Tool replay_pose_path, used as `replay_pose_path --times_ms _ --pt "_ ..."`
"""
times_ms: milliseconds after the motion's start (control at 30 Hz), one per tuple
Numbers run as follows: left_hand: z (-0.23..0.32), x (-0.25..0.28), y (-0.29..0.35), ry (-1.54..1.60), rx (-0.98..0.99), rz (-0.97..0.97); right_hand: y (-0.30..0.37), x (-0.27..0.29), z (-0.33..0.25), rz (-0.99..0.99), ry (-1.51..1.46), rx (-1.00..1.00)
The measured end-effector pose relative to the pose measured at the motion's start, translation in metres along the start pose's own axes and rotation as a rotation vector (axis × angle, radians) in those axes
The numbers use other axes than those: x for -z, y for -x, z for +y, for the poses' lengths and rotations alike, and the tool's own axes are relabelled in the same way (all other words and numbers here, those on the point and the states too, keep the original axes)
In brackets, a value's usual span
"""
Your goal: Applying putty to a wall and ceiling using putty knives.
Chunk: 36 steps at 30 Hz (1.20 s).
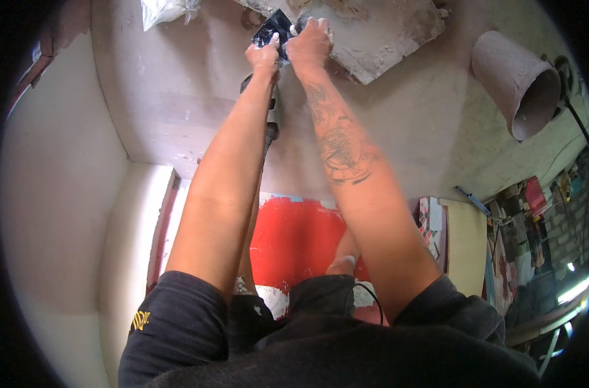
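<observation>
Both my hands are stretched out together at the far top of the head view, dusted with pale powder or plaster. Between them is a dark, shiny flat piece with straight edges (pixel 273 27), like a wide scraper blade. My left hand (pixel 264 59) is closed on its near side, thumb up along it. Beside it, my right hand (pixel 311 44) is wrapped in a fist round a dark, rounded part, perhaps a handle; the fingers hide most of it. A plaster-smeared board (pixel 394 39) lies just beyond and right of my right hand.
A white plastic bag (pixel 168 11) lies at the far left. To the right, a grey, dusty bucket (pixel 506 74) lies on its side. A red-painted patch (pixel 294 239) shows below my arms. A pale wall (pixel 55 174) rises at the left, and a blue-handled tool (pixel 472 200) lies at the right.
</observation>
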<state>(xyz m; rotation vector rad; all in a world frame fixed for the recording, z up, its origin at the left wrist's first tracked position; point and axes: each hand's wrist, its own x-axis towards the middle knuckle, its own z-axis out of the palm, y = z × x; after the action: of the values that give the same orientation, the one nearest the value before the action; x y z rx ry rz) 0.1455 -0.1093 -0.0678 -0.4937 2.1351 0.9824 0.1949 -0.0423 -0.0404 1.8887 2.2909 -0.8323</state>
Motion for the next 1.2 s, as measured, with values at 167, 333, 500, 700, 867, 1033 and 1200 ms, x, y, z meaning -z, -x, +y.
replay_pose_path --times_ms 167,333,500,700,867,1033,1200 --pt "0.007 0.004 0.001 -0.051 0.024 -0.035 0.007 0.006 -0.006 -0.236 -0.094 0.086" --pt "0.011 0.031 0.014 0.082 0.078 -0.114 0.004 0.038 -0.005 -0.443 -0.103 0.111" --pt "0.076 0.086 0.100 0.009 0.006 -0.389 0.013 0.170 -0.017 -0.643 -0.277 0.096" --pt "0.163 0.171 0.233 0.372 -0.065 -0.630 0.049 0.378 -0.100 -0.884 -0.295 0.251" --pt "0.264 0.226 0.341 0.837 -0.033 -0.770 0.109 0.564 -0.229 -0.787 -0.032 0.358" --pt "0.399 0.311 0.442 1.040 -0.040 -1.009 0.191 0.725 -0.338 -0.499 -0.034 0.740" --pt "0.496 0.390 0.514 0.976 -0.127 -1.185 0.244 0.819 -0.359 -0.087 -0.258 1.040"
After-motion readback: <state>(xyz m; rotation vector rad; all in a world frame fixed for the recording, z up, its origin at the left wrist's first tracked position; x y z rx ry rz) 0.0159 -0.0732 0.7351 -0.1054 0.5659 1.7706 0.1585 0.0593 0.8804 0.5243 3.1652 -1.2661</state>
